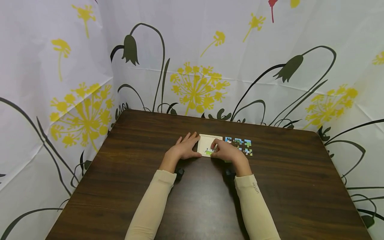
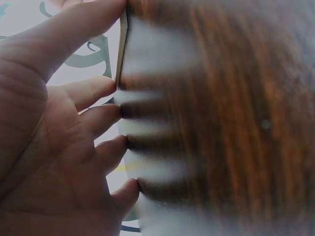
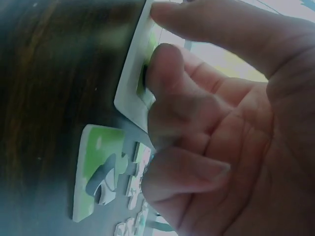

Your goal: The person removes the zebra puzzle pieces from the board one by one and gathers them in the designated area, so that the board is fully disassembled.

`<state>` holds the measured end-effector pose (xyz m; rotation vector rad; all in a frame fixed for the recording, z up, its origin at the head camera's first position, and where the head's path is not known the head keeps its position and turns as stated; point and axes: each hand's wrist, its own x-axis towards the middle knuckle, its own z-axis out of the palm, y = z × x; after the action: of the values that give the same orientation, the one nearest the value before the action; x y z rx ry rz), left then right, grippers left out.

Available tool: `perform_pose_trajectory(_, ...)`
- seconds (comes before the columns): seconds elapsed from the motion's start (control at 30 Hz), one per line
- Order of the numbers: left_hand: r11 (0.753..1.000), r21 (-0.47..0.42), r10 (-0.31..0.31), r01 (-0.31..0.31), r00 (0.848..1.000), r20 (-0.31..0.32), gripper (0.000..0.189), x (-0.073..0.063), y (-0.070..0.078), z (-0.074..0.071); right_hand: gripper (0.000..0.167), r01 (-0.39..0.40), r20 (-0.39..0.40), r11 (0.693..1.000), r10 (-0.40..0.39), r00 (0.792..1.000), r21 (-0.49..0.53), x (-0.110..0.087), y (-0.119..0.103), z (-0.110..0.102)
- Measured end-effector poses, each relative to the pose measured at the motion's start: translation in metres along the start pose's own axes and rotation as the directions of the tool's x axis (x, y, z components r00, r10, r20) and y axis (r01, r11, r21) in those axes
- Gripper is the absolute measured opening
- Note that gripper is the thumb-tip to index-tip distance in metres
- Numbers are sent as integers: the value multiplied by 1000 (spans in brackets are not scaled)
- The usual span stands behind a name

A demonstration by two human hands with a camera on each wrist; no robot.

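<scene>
A pale wooden puzzle tray lies on the dark table, with green-and-white puzzle pieces at its front. At the tray's left side rests my left hand, fingers spread and fairly straight. Its fingertips meet the tabletop in the left wrist view, and the thumb is by the tray's edge. My right hand reaches over the tray from the right, its fingers curled. Its thumb and index fingertips are close over the picture; I cannot tell whether they pinch a piece.
Several loose puzzle pieces lie right of the tray, partly hidden by my right hand. One green piece lies near the tray's corner. The dark wooden table ends at a flower-printed cloth behind it.
</scene>
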<state>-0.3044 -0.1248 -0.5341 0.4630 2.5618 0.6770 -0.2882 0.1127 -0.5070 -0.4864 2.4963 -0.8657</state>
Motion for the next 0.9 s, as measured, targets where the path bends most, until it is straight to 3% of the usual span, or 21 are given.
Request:
perform_pose_trajectory(0.27, 999, 31, 7, -7, 1000, -3, 97, -12, 11, -7, 27, 34, 35, 998, -36, 999, 58, 0, 4, -1)
perform_pose_trajectory(0.47, 999, 53, -3, 3, 1000, 4, 93, -20, 18, -10, 9, 49, -41, 999, -49, 998, -7, -1, 2, -3)
perform_pose_trajectory(0.57, 999, 38, -10, 9, 1000, 9, 95, -14, 13, -7, 11, 70, -80, 997, -72, 994, -26, -4, 1, -7)
perform_pose_trajectory(0.73, 1000, 2, -15, 15, 1000, 14, 98, 2, 0, 0, 13, 115, -74, 993, -113, 991, 30, -12, 5, -16)
perform_pose_trajectory(0.9, 1000, 10, -6, 6, 1000, 9, 98, 1, 1, 1, 14, 127, -107, 989, -119, 987, 75, -26, 13, -30)
